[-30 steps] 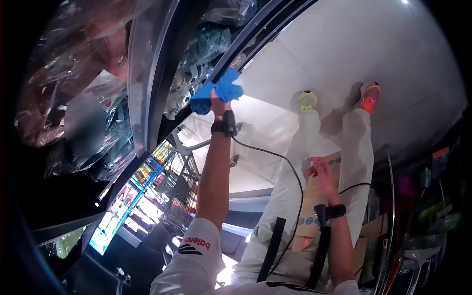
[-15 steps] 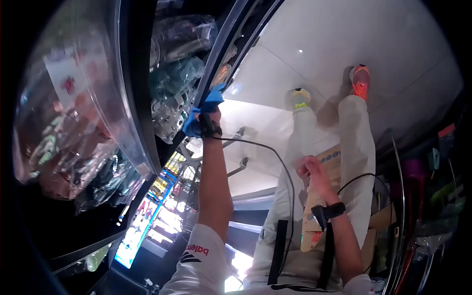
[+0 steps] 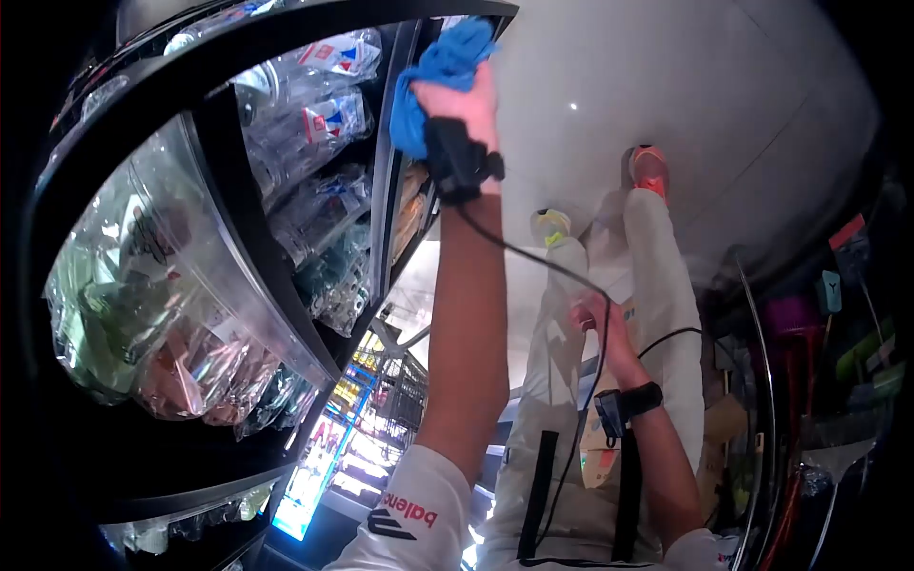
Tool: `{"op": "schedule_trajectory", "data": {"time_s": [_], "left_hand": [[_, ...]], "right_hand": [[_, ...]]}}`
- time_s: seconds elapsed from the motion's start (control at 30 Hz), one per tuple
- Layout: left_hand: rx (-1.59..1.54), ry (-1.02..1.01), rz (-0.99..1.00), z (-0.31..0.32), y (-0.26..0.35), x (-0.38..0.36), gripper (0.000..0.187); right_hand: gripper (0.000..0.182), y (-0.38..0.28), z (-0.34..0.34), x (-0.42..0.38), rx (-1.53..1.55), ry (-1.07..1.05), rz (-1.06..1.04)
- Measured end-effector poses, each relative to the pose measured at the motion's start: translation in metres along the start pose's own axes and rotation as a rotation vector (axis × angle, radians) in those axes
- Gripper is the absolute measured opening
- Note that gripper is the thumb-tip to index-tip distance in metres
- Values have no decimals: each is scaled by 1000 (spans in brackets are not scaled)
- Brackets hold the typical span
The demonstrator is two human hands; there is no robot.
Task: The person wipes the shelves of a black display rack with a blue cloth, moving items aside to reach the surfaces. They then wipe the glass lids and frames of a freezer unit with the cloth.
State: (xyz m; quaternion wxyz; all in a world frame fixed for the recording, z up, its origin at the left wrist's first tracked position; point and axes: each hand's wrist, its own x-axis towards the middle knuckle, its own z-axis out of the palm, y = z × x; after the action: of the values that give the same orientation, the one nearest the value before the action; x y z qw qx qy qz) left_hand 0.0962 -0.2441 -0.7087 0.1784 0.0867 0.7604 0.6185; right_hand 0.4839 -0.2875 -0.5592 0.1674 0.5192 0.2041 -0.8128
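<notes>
Along the arc from 8 to 12 o'clock, a dark-edged shelf unit is bounding the workspace, its curved rim ending in a corner near 12 o'clock. Clear plastic packages are lying just inside that edge, crowding the 10 o'clock side. Beyond it, pale floor is opening out from 12 to 2 o'clock, giving the left hand bare room on its outer side.

The blue cloth is sitting near 12 o'clock, bunched against the shelf edge; that hand is holding it, the fingers partly hidden in its folds. Crumpled, the cloth is running its long axis from about 7 to 1 o'clock, roughly along the edge, with its upper end pointing to the corner.

Toward 3 o'clock, the right hand is hovering before the trousers, loosely curled and holding nothing visible. A black cable is curving from the left wrist toward 5 o'clock, crossing in front of the legs.
</notes>
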Motion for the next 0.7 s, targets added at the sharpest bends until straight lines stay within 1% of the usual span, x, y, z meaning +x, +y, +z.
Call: {"op": "schedule_trajectory", "data": {"time_s": [0.03,0.07,0.1,0.2,0.23,0.37,0.47,0.5,0.6,0.63,0.7], "left_hand": [[-256,29,-170,17,0,11,27],[-404,41,-289,30,-4,20,27],[-519,51,-389,39,-7,27,27],[-709,88,-550,61,-14,34,29],[-741,98,-577,66,-15,34,29],[-870,134,-647,83,-18,26,31],[-947,156,-669,83,-15,13,32],[-974,165,-671,79,-14,6,32],[-1045,184,-683,59,-8,-24,34],[-1058,190,-693,48,-5,-41,34],[-1083,207,-741,19,6,-76,35]], "right_hand": [[34,-4,-2,0,12,16,-11],[36,-8,-4,-2,17,27,-15],[40,-9,-10,-3,34,13,28],[34,-5,-15,2,31,83,35],[34,-9,-12,2,25,111,48],[35,-24,-3,2,57,58,60],[34,-19,-5,3,9,93,76],[34,-13,-10,5,17,68,66],[35,-3,-7,9,27,90,28],[36,-1,0,12,-35,129,60],[37,5,12,14,41,61,12]]}}
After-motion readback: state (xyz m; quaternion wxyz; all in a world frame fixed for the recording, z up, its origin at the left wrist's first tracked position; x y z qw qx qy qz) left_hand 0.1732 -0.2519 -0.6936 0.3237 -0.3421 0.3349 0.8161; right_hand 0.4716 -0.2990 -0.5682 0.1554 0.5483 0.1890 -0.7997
